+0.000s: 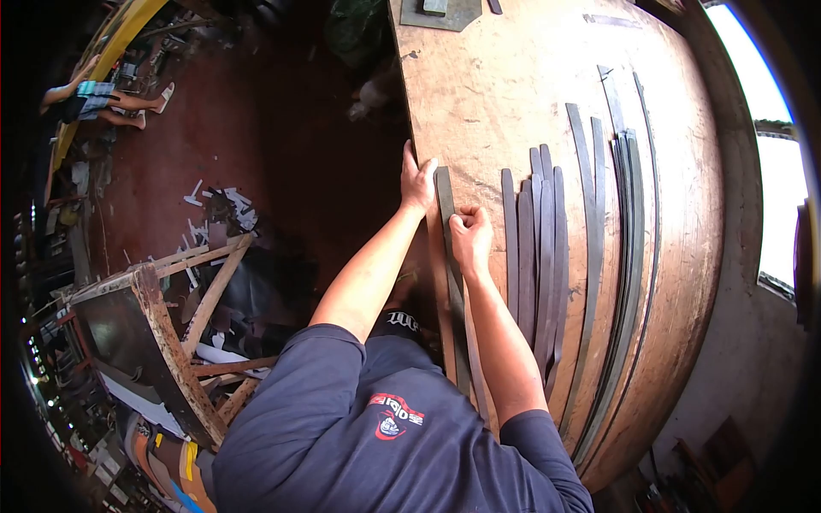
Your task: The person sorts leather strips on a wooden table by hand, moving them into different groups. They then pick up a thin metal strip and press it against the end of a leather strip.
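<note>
A long dark strap (444, 192), which looks like leather or rubber, lies along the left edge of the wooden table (479, 103). My left hand (417, 181) is at that edge by the strap's far end, index finger and thumb apart, the thumb beside the strap. Its other fingers are partly hidden. Just right of the strap, my right hand (472, 238) is closed, thumb against curled fingers; whatever it pinches is hidden. Nearest to it on the right is a group of dark straps (523, 231) lying lengthwise.
More long strips (629, 197) lie bunched farther right. A dark plate (440, 12) with a small block sits at the table's far end. Left of me stand a wooden frame (175, 350) and white scraps (235, 205) on the red floor. Another person's legs (128, 107) show at upper left.
</note>
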The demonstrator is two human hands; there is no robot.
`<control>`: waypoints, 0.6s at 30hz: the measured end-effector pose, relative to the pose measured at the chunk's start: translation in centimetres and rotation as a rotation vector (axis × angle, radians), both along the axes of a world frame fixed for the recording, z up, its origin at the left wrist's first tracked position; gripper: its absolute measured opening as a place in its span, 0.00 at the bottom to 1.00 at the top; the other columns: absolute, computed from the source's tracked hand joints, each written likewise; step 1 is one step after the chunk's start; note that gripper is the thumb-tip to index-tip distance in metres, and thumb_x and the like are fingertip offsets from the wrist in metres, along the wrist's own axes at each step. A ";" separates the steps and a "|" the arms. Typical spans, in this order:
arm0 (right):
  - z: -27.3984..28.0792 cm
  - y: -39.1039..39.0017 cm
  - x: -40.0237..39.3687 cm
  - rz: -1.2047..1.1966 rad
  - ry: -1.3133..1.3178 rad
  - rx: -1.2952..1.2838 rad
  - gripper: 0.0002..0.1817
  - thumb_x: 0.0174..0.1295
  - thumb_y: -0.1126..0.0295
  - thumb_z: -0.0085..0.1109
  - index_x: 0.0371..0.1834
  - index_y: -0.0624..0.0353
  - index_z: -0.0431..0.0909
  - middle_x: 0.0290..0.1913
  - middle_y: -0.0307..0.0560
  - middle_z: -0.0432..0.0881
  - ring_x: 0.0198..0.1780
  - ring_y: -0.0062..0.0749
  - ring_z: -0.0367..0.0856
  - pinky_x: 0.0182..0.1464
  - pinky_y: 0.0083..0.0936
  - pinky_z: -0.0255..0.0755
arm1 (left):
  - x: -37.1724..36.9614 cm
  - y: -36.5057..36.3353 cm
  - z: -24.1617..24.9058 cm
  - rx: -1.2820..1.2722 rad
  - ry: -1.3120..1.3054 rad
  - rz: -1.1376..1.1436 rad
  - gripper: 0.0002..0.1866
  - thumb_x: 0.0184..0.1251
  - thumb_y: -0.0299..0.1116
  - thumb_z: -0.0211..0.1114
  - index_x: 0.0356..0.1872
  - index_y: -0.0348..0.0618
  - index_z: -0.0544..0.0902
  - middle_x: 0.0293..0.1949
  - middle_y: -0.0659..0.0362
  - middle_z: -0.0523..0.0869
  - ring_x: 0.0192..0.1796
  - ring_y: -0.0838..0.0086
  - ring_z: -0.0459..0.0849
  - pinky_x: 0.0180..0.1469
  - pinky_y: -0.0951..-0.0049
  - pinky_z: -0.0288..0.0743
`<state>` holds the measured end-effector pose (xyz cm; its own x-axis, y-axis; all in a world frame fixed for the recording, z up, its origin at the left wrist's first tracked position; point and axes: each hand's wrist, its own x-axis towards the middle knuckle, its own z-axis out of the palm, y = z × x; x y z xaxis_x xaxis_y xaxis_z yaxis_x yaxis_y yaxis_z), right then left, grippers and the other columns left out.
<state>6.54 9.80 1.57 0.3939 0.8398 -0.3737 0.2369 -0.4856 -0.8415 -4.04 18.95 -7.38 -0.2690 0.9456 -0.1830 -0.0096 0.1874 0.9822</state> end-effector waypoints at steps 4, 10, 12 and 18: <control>0.1 0.2 -0.1 -0.008 -0.014 0.004 0.12 0.55 0.72 0.61 0.41 0.67 0.76 0.26 0.48 0.83 0.29 0.28 0.80 0.36 0.26 0.74 | -0.3 0.2 -0.4 -0.036 0.062 -0.031 0.42 0.64 0.41 0.61 0.73 0.33 0.53 0.68 0.40 0.68 0.68 0.56 0.69 0.69 0.67 0.62; -0.7 0.2 -0.1 -0.018 -0.071 0.023 0.13 0.53 0.71 0.61 0.39 0.67 0.77 0.27 0.51 0.83 0.30 0.34 0.82 0.38 0.29 0.75 | -2.3 0.6 2.6 -0.239 -0.264 -0.275 0.63 0.52 0.43 0.77 0.74 0.29 0.35 0.71 0.40 0.62 0.72 0.62 0.64 0.71 0.70 0.58; -0.7 0.3 -0.2 -0.012 -0.073 0.029 0.13 0.52 0.71 0.61 0.38 0.67 0.77 0.27 0.53 0.83 0.30 0.37 0.82 0.39 0.31 0.76 | -2.8 0.8 2.0 -0.269 -0.029 -0.412 0.75 0.36 0.47 0.86 0.72 0.23 0.34 0.71 0.36 0.61 0.74 0.60 0.62 0.73 0.71 0.56; -0.4 0.0 0.2 0.041 -0.095 0.028 0.13 0.55 0.70 0.64 0.40 0.67 0.76 0.31 0.54 0.85 0.33 0.38 0.84 0.40 0.31 0.76 | -2.7 1.1 3.0 -0.377 0.193 -0.429 0.74 0.36 0.47 0.85 0.74 0.27 0.36 0.68 0.34 0.66 0.70 0.55 0.68 0.70 0.67 0.64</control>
<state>6.69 9.75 1.19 0.3916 0.8656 -0.3122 0.3359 -0.4503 -0.8273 -6.70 20.08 -4.34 0.0608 0.8562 -0.5130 0.3158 0.4711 0.8236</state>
